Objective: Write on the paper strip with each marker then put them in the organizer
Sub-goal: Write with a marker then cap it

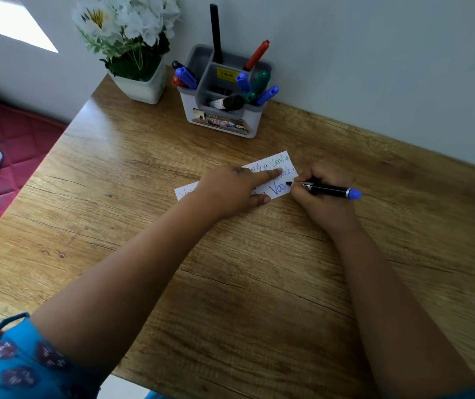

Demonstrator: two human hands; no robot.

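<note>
The step in hand is the writing itself. Just right of the frame's centre, the right hand (321,194) pinches a blue marker (324,190) near its nib, cap posted on the far end, and the tip sits on the lower right part of the paper strip (280,175), where the blue letters "Va" and part of a 3rd are already down. Other lines in other colours fill the strip above, so I judge this to be one of the later markers.

The left hand (232,190) lies flat on the strip at centre frame, fingers straight and spread, index finger pointing right along the upper lines, pinning the paper to the wooden table (230,283). Both forearms reach in from the bottom of the frame.

The next move calls for finishing the word, then recapping and carrying the marker to the grey-and-white organizer (221,122) at upper centre, which already holds several markers beside a white flower pot (141,87).
</note>
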